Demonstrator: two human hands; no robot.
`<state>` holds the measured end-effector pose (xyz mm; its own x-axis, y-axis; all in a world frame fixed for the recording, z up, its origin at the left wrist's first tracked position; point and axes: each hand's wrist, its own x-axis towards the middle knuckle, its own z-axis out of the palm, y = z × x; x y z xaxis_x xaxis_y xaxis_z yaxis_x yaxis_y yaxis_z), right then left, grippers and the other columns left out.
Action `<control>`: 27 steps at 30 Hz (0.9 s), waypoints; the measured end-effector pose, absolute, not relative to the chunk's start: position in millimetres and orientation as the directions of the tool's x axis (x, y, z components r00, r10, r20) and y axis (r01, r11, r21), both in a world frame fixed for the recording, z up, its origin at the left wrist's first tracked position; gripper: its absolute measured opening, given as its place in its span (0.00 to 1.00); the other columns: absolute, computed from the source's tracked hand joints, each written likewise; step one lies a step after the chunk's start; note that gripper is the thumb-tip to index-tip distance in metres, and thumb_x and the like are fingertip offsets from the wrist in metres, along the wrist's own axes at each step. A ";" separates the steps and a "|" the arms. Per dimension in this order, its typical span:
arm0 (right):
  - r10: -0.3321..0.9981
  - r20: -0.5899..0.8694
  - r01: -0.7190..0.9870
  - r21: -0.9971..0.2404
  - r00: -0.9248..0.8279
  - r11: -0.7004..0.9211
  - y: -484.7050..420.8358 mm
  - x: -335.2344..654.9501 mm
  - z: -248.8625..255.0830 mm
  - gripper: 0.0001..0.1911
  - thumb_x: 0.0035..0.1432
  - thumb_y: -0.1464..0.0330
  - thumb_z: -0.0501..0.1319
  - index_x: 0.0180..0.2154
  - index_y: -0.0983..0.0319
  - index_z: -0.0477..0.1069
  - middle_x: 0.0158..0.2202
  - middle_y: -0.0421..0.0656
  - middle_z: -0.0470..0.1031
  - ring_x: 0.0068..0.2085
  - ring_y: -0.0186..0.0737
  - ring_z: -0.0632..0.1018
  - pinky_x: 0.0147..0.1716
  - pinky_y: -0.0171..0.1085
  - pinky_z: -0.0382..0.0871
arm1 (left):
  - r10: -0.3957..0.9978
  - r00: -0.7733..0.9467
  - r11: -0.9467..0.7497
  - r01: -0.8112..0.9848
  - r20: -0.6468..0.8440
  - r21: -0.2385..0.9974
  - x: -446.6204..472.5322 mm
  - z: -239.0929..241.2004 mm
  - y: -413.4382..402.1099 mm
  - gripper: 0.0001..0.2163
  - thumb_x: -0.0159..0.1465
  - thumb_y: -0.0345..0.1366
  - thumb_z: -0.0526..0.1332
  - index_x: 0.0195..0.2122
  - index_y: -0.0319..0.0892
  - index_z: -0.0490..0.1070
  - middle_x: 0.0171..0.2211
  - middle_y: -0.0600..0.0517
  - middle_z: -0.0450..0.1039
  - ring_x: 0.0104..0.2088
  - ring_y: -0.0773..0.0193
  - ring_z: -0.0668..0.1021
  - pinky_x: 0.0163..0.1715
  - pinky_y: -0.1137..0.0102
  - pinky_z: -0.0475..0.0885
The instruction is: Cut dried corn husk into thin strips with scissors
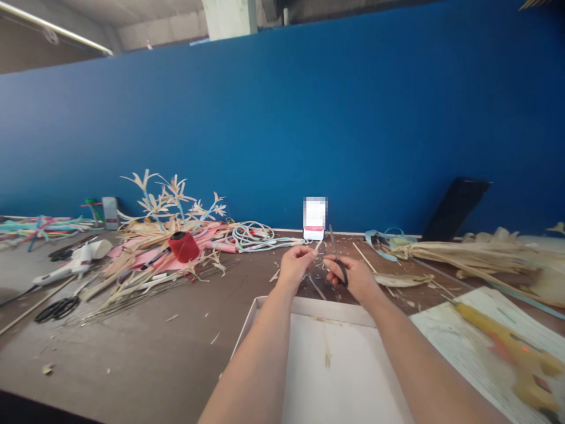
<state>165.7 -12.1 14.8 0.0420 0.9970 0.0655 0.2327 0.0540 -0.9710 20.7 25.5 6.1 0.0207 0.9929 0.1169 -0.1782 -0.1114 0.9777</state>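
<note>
Beyond the far rim of a shallow white box lid [304, 304], my two hands are close together over the table. My left hand [295, 266] is closed, pinching a small pale strip [317, 246] between thumb and fingers. In my right hand [353, 275] is a pair of dark-handled scissors [341, 272], fingers wrapped round the handles and blades pointing up and away. The blades are beside the strip, apart from it. A few thin straw-coloured pieces [327, 356] lie inside the lid.
A lit phone [315, 218] leans against the blue partition [265, 129]. At left are pale handmade flowers [154, 203], red thread [183, 246], black scissors [57, 309] and a white glue gun [73, 265]. Right: a yellow glue gun [507, 341] on paper and dried husks [485, 256].
</note>
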 end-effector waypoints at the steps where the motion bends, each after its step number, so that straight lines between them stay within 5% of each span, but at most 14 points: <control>1: 0.996 0.064 0.224 -0.973 0.054 0.051 -11.7 166.1 14.3 0.26 0.46 0.53 0.62 0.41 0.65 0.72 0.20 0.41 0.72 0.20 0.32 0.70 0.19 0.31 0.64 | 0.991 0.014 -0.127 -0.165 0.131 0.978 20.7 6.1 25.5 0.11 0.46 0.42 0.65 0.26 0.39 0.72 0.22 0.55 0.68 0.22 0.72 0.67 0.23 0.76 0.62; 11: 0.993 0.049 0.224 -0.972 -0.104 0.071 -12.7 164.0 9.3 0.25 0.47 0.54 0.61 0.42 0.65 0.71 0.21 0.41 0.73 0.21 0.32 0.71 0.21 0.31 0.64 | 0.983 -0.012 -0.183 -0.126 0.183 0.975 20.5 8.0 25.0 0.09 0.47 0.40 0.65 0.25 0.40 0.72 0.22 0.55 0.69 0.23 0.71 0.67 0.27 0.75 0.62; 27: 0.997 0.024 0.278 -0.960 -0.077 0.045 -15.7 162.0 15.5 0.25 0.46 0.53 0.61 0.41 0.64 0.72 0.20 0.41 0.72 0.20 0.32 0.71 0.18 0.31 0.62 | 0.985 0.018 -0.171 -0.102 0.174 0.980 20.9 6.3 25.3 0.09 0.47 0.40 0.64 0.25 0.40 0.72 0.20 0.55 0.67 0.21 0.72 0.65 0.25 0.75 0.61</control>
<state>162.0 -15.7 15.5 -0.0772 0.9967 0.0240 0.2779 0.0446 -0.9596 20.9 25.3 6.3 0.0175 0.9847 0.1736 -0.1020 -0.1709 0.9800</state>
